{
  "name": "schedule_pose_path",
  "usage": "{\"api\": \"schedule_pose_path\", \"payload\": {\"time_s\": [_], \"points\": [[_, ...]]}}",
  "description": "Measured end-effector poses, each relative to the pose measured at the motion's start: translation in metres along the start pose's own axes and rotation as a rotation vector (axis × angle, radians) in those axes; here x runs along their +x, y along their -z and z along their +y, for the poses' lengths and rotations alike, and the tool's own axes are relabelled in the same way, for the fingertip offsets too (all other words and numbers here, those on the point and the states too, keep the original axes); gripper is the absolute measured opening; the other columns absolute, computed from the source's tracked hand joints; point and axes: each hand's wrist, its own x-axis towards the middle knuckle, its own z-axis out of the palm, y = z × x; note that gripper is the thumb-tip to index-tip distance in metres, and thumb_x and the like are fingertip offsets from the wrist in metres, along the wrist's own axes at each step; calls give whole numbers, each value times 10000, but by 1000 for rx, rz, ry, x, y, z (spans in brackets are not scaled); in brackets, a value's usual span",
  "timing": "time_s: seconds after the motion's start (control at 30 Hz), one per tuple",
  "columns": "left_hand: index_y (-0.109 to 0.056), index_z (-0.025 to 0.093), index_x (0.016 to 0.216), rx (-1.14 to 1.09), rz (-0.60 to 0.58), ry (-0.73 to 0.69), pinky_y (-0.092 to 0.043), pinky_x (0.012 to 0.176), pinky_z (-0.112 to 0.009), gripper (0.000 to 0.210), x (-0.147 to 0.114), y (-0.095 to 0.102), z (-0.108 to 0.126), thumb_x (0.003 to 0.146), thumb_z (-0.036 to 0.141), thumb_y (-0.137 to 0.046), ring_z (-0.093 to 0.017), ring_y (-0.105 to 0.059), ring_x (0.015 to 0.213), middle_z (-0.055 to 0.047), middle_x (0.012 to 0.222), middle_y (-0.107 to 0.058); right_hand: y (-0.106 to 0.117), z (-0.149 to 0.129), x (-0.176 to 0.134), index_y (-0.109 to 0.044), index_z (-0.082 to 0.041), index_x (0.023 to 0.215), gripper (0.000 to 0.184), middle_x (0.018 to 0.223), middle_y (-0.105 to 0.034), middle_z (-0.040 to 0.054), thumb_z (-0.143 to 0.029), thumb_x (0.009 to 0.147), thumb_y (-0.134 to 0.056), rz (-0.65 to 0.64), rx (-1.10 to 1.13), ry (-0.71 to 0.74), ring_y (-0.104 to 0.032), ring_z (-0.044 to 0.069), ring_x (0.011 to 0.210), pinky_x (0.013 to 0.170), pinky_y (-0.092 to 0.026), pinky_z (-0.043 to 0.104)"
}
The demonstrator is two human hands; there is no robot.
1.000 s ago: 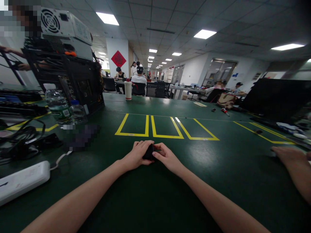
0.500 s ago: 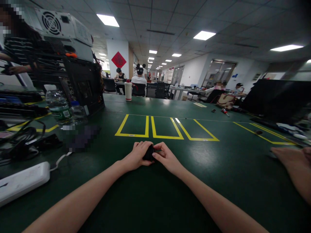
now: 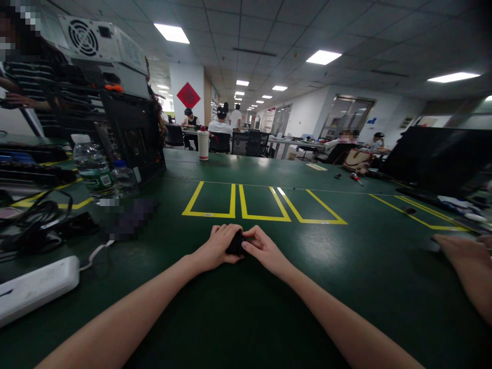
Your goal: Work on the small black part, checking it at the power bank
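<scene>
Between my two hands is a small black object (image 3: 234, 244), mostly covered by fingers, so its kind cannot be made out. My left hand (image 3: 219, 247) is wrapped over it from the left, fingers on top and thumb at the near side. From the right, my right hand (image 3: 263, 250) pinches the object's edge between thumb and fingertips. Both hands rest low over the green tabletop (image 3: 246, 318), just in front of several yellow tape outlines (image 3: 265, 219).
To the left are a white power strip (image 3: 42, 289), tangled black cables (image 3: 42, 225), water bottles (image 3: 92, 171) and a computer case (image 3: 132, 130). A white cup (image 3: 203, 145) stands at the back. Another person's hand (image 3: 461, 251) is at the right, near a black monitor (image 3: 442, 159).
My hands stay nearly in place around the black object. At the right, the other person's hand has shifted slightly. In the background a standing person has moved to the right.
</scene>
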Motion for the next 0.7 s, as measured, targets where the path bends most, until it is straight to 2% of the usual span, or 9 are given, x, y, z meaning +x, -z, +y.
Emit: {"api": "schedule_pose_path", "payload": {"time_s": [0.2,0.43,0.6,0.7], "points": [[-363,215,1165,6,0,8,-305,895,-390,513,1,1,1,733,312,-621,-234,-474,1010,-64,1129,-498,-1,1,1,-451,-210,1020,257,1051,-500,44,-275,789,-544,52,-54,-35,-547,186,973,838,-463,369],[-370,215,1135,42,49,6,-304,871,-384,565,3,-11,-10,660,232,-677,-240,-476,982,-54,1116,-507,0,-2,0,-447,-207,934,298,996,-504,13,-220,708,-641,-34,35,17,-554,167,953,850,-454,354],[-366,216,1150,12,11,-10,-302,888,-378,509,1,-5,-5,722,294,-629,-228,-475,997,-57,1134,-493,-1,-3,0,-454,-206,920,197,957,-510,11,-275,773,-566,-4,13,9,-560,157,909,787,-475,327],[-367,218,1151,7,19,-1,-300,892,-381,521,1,-5,-5,714,297,-639,-230,-477,998,-54,1130,-498,-1,-3,1,-463,-201,937,201,982,-510,25,-294,783,-551,26,-24,8,-544,167,944,813,-466,337]]}}
